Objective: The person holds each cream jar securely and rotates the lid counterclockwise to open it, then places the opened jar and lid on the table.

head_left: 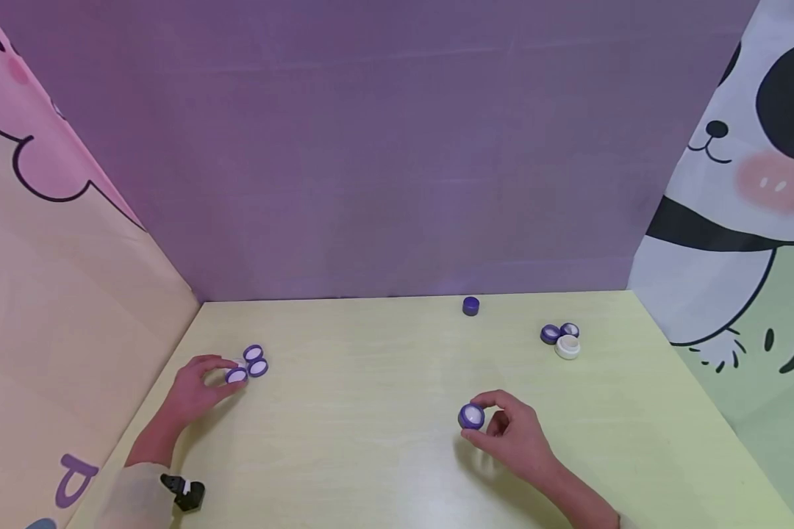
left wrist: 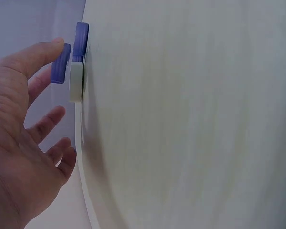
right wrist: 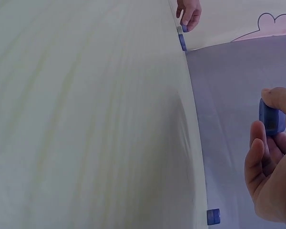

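Note:
In the head view my left hand [head_left: 198, 389] pinches a round purple cap [head_left: 236, 375] with a white inside between thumb and fingers. Close beside it lie two more such caps [head_left: 257, 367] on the table. A white round piece [left wrist: 76, 82] shows near the held cap in the left wrist view, mostly covered in the head view. Toward the front right, my right hand [head_left: 516, 437] grips a purple round cap [head_left: 471, 416] at its edges, its white inside facing up. That cap [right wrist: 270, 118] is raised above the tabletop in the right wrist view.
On the right of the pale wooden table [head_left: 357, 411] stand two purple caps [head_left: 551, 334] touching a white round cap [head_left: 567, 347]. A single purple cap [head_left: 471, 306] sits near the back edge, below the purple backdrop [head_left: 397, 162]. Printed side panels [head_left: 734, 294] border the table.

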Available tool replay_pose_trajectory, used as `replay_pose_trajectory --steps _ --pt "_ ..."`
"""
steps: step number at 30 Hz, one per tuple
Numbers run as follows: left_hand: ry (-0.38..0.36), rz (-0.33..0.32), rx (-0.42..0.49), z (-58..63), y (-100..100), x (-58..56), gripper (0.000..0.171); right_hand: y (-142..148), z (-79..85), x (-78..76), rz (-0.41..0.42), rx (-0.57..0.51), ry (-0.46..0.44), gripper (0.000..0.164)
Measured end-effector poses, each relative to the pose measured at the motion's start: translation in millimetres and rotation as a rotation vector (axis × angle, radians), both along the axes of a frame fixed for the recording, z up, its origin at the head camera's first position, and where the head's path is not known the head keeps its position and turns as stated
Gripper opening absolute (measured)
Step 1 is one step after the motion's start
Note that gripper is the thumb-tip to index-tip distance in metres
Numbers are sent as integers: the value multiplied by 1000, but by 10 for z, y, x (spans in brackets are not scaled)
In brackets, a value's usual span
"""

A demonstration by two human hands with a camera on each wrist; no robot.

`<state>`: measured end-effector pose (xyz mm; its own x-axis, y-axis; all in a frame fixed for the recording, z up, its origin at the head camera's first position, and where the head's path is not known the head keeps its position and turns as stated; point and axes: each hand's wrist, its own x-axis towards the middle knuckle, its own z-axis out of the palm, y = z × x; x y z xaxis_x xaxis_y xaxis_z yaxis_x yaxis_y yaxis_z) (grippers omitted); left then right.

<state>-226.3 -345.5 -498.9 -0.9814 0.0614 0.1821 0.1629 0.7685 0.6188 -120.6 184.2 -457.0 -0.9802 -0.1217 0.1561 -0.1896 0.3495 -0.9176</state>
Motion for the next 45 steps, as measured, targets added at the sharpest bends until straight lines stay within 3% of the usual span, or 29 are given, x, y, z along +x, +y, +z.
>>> replay_pose_trajectory --steps 5,16,26,31,45 --pt "-59 11 -11 20 -24 1 39 -37 159 73 25 -32 34 35" --pt "-87 -6 -21 120 7 94 40 61 -110 -22 48 -36 3 37" --pt "-84 -17 -26 142 1 146 37 48 -80 -5 38 -24 -13 37" --pt "-58 -29 -41 164 0 147 36 48 -58 1 36 -25 -18 37" --pt "-74 -41 -33 232 -6 146 40 53 -79 -29 22 -10 -52 38"
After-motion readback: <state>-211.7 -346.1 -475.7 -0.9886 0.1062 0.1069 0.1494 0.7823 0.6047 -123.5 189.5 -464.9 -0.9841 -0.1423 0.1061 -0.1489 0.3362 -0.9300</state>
